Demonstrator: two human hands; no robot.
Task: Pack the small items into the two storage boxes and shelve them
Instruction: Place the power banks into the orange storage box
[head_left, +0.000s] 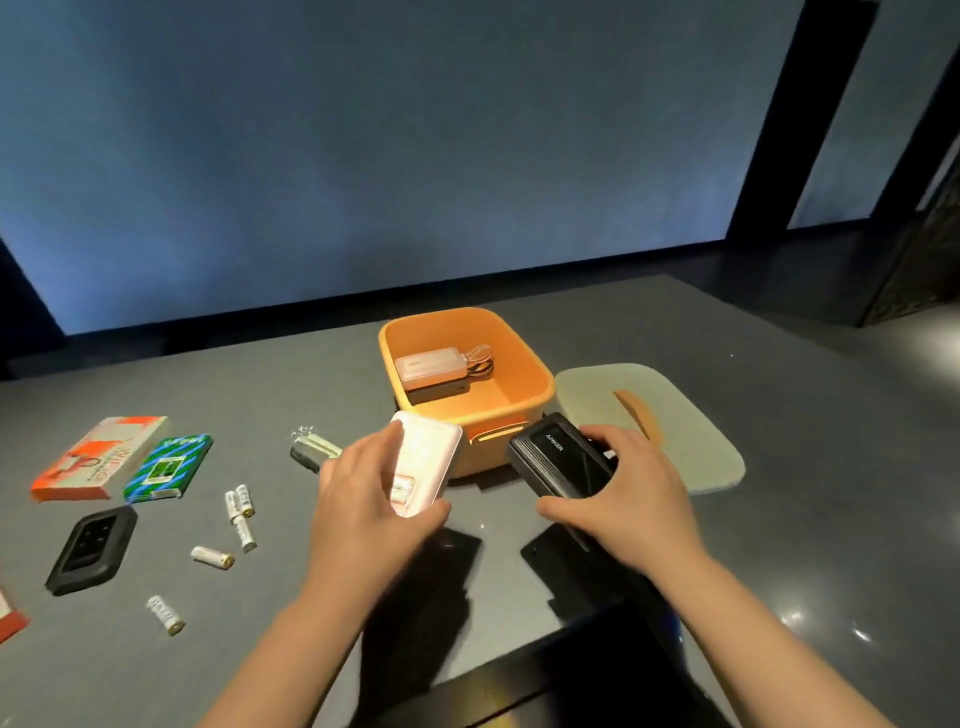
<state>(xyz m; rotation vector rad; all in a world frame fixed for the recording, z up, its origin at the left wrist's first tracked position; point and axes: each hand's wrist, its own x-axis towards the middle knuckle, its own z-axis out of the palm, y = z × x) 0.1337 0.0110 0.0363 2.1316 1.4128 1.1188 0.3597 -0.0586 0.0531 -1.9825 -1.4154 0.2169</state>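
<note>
Grey table (260, 649): power banks (426, 467) within fingers (395, 431).

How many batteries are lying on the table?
5 batteries: three clustered, one below them, one nearest the person, all left of the left hand. Others may be hidden.

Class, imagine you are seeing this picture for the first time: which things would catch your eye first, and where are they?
The orange box at the table's centre stands open, a pinkish power bank inside it. Just in front, the left hand grips a white power bank and the right hand a black one. White batteries lie scattered to the left.
</note>
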